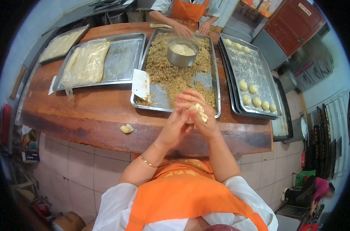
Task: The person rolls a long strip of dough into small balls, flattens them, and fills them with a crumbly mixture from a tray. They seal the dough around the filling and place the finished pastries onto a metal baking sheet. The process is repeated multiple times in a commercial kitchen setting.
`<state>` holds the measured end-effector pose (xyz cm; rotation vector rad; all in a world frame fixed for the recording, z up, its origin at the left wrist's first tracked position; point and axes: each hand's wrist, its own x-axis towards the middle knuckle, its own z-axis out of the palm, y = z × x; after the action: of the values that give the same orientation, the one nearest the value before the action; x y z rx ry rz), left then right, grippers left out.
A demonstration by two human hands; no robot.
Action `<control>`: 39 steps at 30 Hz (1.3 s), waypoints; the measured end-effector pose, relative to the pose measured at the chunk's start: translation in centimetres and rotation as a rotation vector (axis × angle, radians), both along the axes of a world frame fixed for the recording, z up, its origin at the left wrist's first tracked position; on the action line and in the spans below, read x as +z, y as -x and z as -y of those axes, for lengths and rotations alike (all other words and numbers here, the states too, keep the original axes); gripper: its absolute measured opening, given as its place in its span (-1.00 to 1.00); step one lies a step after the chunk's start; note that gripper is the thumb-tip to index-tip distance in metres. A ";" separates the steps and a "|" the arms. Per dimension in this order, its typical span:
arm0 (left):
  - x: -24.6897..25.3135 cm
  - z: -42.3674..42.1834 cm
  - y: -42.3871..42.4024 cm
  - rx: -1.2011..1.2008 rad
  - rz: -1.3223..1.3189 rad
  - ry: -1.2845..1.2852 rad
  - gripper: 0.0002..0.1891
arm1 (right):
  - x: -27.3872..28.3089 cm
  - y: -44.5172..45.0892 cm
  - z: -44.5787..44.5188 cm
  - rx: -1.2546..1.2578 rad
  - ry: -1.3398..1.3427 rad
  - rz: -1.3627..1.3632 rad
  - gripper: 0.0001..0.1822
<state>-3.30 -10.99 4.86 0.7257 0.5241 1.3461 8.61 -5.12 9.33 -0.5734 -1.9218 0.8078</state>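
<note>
A pale piece of dough [200, 112] with a ruffled, gathered edge is held between my two hands, over the near edge of a metal tray [154, 108]. My left hand [175, 122] cups it from the left, its thumb pressed toward it. Around its right side curls my right hand [207, 124], with the ruffled edge showing above the thumb; the underside is hidden. Crumbly brown filling [160, 60] covers much of the tray. A round metal bowl of pale crumbs or seeds [182, 49] stands in it. A white scraper [141, 83] leans on the tray's left rim.
A small dough scrap [126, 128] lies on the wooden table [99, 115] at left. Plastic-covered dough [86, 62] rests in another tray. Stacked trays [254, 69] at right carry several dough balls [246, 100]. Opposite, a co-worker's hands [184, 30] reach over the tray's far edge.
</note>
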 end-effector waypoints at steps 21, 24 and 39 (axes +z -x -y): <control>-0.6 0.5 -0.6 0.029 -0.308 -0.147 -0.27 | 0.3 -1.3 -0.4 0.213 0.177 0.074 -0.40; 0.1 1.0 -1.7 0.142 -0.343 -0.118 -0.22 | -0.6 -1.8 -0.9 0.239 0.128 0.086 -0.39; 1.0 1.0 -2.1 0.332 -0.483 -0.300 -0.32 | -0.7 -1.6 -0.5 0.249 0.210 -0.021 -0.30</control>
<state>-1.16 -11.99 5.87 1.2688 0.8640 1.5803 10.22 -4.61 8.60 -0.4525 -1.9254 1.1797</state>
